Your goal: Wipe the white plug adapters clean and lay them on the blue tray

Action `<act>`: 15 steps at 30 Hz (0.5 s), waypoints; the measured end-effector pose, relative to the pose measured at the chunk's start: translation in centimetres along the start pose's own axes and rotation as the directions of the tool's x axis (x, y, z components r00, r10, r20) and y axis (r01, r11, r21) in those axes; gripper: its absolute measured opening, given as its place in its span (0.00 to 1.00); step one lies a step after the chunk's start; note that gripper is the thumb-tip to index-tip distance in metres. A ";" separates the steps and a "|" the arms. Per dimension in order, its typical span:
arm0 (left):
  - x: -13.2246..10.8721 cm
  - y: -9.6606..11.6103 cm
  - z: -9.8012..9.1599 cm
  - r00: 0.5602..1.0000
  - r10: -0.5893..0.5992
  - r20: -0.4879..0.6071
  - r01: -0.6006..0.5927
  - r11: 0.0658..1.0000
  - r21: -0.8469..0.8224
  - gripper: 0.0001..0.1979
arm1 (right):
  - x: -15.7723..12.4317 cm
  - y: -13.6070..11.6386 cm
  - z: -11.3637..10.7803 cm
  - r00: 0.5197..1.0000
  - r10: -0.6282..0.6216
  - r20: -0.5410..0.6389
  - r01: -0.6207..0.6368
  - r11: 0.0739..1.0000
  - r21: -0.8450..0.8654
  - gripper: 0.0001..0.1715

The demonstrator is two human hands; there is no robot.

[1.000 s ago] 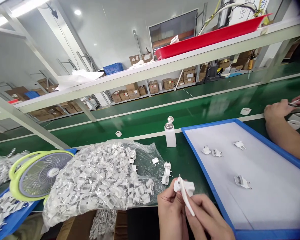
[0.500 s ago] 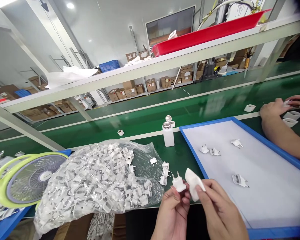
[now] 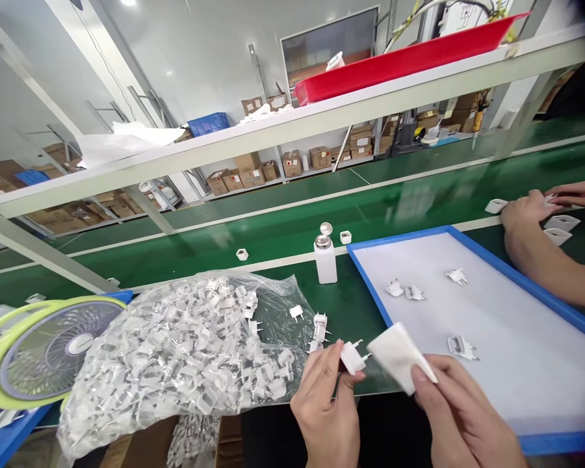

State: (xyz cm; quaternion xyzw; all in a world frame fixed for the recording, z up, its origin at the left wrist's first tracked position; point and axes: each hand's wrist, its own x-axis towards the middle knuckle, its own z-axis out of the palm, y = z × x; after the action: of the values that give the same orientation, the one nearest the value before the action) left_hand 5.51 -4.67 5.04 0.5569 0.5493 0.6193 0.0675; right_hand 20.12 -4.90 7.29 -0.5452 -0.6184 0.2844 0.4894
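Note:
Between its fingertips my left hand (image 3: 327, 403) pinches a white two-pin plug piece (image 3: 353, 358), its pins pointing right. My right hand (image 3: 461, 409) grips a folded white wiping cloth (image 3: 402, 357) by its lower right edge. The cloth and the plug are close together but apart. Left of my hands lies a clear plastic bag (image 3: 175, 351) full of similar plug pieces, with several loose ones near its mouth. To the right, a blue-rimmed tray (image 3: 370, 276) with a white lining bears several plug pieces (image 3: 462, 348), spread out singly.
A white pump bottle (image 3: 326, 260) with its metal lid raised stands behind my hands. Small white housings (image 3: 346, 237) sit on the green conveyor belt (image 3: 283, 227). At left is a yellow-green fan (image 3: 53, 351). A co-worker's hands (image 3: 531, 211) work at far right. Overhead, a shelf holds a red tray (image 3: 409, 62).
My left hand has turned the plug so its pins point right instead of up. The cloth has moved slightly right, away from it. The housings on the belt have shifted right.

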 end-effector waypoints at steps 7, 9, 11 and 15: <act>1.7 0.9 3.2 0.975 0.002 0.220 -0.005 1.000 0.014 0.20 | 2.4 1.3 -3.5 0.791 -0.482 0.377 0.575 0.796 -0.188 0.25; 2.9 1.1 6.9 0.919 -0.121 0.376 0.126 0.992 0.009 0.19 | 2.3 2.4 -5.4 0.876 -0.408 0.257 0.467 0.850 -0.245 0.21; 3.8 1.6 12.0 0.815 -0.155 0.558 0.141 0.988 0.068 0.15 | 1.8 3.6 -7.3 0.961 -0.278 0.002 0.267 0.920 -0.286 0.16; 3.8 3.2 21.6 0.594 -0.071 0.802 -0.013 0.995 0.098 0.19 | 0.9 6.1 -9.7 0.918 -0.013 -0.397 -0.069 0.979 -0.193 0.16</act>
State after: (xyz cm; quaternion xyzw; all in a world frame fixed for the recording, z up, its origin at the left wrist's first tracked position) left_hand 22.32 9.83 4.92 0.7696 0.4972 0.2746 0.2918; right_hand 31.48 -4.28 5.64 -0.6472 -0.5244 0.1107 0.5421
